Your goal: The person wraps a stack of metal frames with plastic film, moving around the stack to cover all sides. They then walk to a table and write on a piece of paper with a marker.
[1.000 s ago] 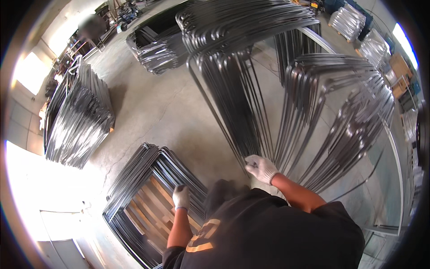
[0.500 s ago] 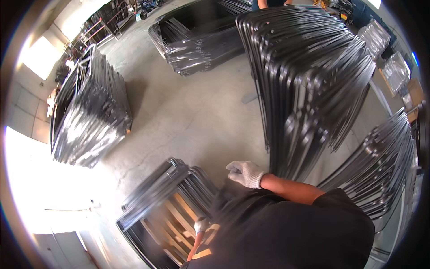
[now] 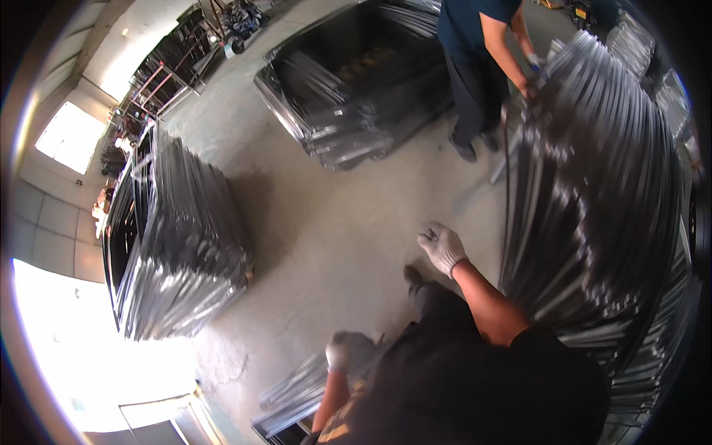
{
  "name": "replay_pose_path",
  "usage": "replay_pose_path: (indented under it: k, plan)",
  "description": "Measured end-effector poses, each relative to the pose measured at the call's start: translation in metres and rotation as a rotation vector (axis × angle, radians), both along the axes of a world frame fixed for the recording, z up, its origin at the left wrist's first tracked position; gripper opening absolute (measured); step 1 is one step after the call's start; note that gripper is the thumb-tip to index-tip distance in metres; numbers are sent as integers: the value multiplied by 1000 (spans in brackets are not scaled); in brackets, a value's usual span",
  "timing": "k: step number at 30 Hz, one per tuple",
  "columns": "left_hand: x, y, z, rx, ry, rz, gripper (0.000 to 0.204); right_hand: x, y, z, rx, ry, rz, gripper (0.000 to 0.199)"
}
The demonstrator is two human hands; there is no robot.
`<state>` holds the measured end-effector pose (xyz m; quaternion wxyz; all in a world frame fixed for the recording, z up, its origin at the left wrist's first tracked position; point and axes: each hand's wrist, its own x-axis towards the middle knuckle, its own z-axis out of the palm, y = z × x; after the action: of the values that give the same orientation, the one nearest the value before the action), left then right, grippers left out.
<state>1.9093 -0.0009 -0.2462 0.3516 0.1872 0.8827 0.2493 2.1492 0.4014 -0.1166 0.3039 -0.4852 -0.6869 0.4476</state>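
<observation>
My right hand [image 3: 443, 248], in a pale knit glove, is held out in front of me above the bare concrete floor. Its fingers are curled in loosely, and I see nothing in them. Low in the view my left hand [image 3: 345, 351], gloved the same way, is smeared by motion, so its fingers do not read clearly. Under and beside it lies a low stack of black metal tube frames [image 3: 300, 393]. To the right of my right hand stands a tall row of bent black metal tube frames [image 3: 586, 200], apart from the hand.
A co-worker in dark clothes [image 3: 475, 44] stands beyond, hands at the tall row's far end. Film-wrapped stacks of frames stand at the left [image 3: 185, 245] and at the far middle [image 3: 356, 104]. Concrete floor [image 3: 348, 222] lies between them. Bright light enters at the lower left.
My view has turned and shifted, bringing the co-worker further into sight and the low stack mostly out of it. My right hand has moved up and forward, still curled.
</observation>
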Motion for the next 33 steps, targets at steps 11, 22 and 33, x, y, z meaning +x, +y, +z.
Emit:
replay_pose_path:
  k: [11, 22, 33]
  plan:
    - [-155, 54, -13, -49, -285, 238, 30, -277, 157, 36, -48, -107, 356, 26]
    - [-546, 265, 3, 57, 56, 98, 23, -454, 265, -73, -173, -573, 276, 38]
    - [-820, 525, 75, 214, -90, 220, 36, -771, 436, -32, -137, -580, 414, 39]
